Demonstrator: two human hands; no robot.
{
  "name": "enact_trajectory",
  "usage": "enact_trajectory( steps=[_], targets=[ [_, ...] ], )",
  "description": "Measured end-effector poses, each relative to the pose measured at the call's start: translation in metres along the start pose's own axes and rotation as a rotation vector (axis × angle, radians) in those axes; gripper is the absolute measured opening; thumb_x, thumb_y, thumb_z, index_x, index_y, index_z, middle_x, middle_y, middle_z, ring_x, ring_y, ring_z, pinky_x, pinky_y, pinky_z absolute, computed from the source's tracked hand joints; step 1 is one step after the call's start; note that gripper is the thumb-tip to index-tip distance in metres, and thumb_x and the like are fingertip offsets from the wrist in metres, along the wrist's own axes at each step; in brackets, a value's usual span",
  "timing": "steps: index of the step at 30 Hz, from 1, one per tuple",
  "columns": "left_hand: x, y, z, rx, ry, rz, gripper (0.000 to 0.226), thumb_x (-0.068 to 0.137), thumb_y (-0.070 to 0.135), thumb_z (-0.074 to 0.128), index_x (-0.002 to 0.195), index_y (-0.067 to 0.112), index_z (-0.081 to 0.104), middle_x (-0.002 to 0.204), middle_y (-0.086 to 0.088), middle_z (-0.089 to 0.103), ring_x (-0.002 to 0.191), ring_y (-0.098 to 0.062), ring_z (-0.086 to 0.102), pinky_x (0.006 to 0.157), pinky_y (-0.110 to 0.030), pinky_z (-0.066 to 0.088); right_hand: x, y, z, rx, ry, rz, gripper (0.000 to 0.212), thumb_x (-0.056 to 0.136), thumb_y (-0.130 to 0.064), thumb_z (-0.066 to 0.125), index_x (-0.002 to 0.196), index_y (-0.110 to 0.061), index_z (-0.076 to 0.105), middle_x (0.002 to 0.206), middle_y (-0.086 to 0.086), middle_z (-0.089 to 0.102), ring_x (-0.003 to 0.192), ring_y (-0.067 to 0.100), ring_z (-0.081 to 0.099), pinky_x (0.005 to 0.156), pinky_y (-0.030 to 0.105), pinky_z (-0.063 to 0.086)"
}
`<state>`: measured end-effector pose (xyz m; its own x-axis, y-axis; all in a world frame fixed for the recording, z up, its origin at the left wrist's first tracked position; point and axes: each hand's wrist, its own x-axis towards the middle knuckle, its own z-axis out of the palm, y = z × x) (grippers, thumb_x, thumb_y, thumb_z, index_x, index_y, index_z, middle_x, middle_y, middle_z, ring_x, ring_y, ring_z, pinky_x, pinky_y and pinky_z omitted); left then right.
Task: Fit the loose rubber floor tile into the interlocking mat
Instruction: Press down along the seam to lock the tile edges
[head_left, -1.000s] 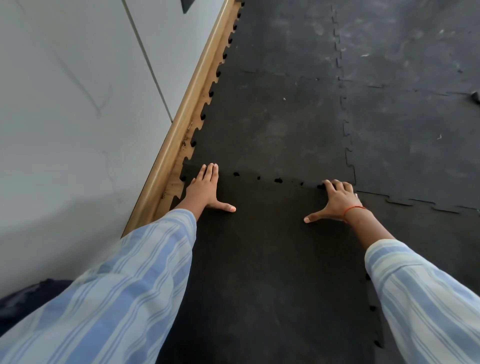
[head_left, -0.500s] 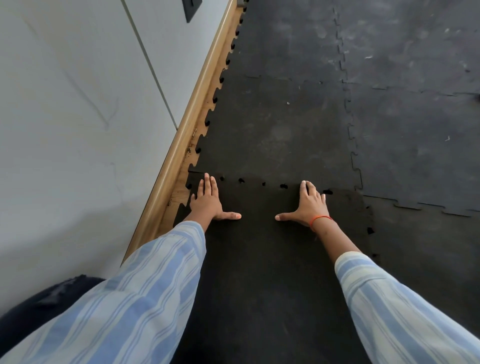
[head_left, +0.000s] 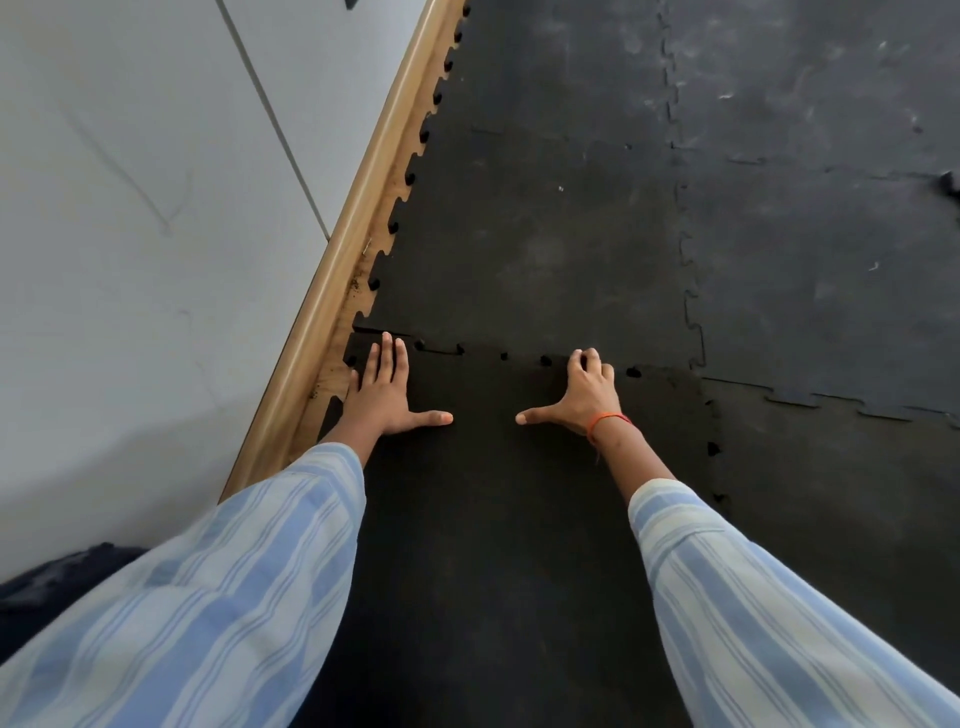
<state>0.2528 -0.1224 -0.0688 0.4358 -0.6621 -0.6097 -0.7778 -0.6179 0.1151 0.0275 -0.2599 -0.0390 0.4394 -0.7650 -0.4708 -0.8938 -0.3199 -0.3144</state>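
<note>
We see the left hand (head_left: 382, 397) lying flat with fingers straight and thumb spread wide, palm down on the far left corner of the loose tile (head_left: 498, 519). The right hand (head_left: 584, 395) rests on the same tile near its far edge, thumb stretched toward the left hand, fingers curled with the tips pressing at the toothed seam; it grips nothing. An orange band (head_left: 605, 422) circles the right wrist, and striped blue sleeves (head_left: 208, 613) cover both forearms. Just beyond the fingertips lies the mat (head_left: 535, 249), its teeth only partly meshed with the tile, small gaps showing along the joint. To the left of the left hand runs a wooden baseboard (head_left: 332, 291), then a pale wall (head_left: 130, 234).
</note>
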Motion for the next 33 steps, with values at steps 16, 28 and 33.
enact_trajectory(
  steps=[16,28,33],
  targets=[
    [-0.011,0.004,0.003,-0.038,0.084,-0.131,0.134,0.055,0.091,0.051,0.143,0.034,-0.032,0.149,-0.015,-0.042,0.141,-0.039,-0.026,0.114,-0.058,0.003,0.005,-0.047,0.020,-0.272,-0.121,-0.156,0.119,0.071,-0.062,0.068,0.152,-0.022,-0.010,0.158,0.007,-0.023,0.146,0.029,-0.018,0.114,0.059,0.001],
    [-0.009,0.005,0.007,-0.169,0.077,-0.217,0.139,0.053,0.087,0.060,0.138,0.039,-0.038,0.152,-0.031,-0.023,0.142,-0.047,-0.016,0.115,-0.058,0.001,-0.016,0.076,-0.006,0.068,0.245,0.574,0.145,0.038,-0.100,0.042,0.153,-0.021,0.001,0.158,0.019,0.005,0.142,0.043,0.009,0.111,0.062,0.014],
    [-0.004,-0.001,0.006,-0.176,0.073,-0.165,0.140,0.051,0.087,0.061,0.137,0.039,-0.040,0.151,-0.031,-0.026,0.142,-0.046,-0.018,0.115,-0.056,-0.001,-0.025,0.076,-0.005,0.050,0.286,0.584,0.139,0.042,-0.096,0.049,0.152,-0.025,0.003,0.158,0.015,0.010,0.138,0.042,0.018,0.107,0.057,0.025]
  ],
)
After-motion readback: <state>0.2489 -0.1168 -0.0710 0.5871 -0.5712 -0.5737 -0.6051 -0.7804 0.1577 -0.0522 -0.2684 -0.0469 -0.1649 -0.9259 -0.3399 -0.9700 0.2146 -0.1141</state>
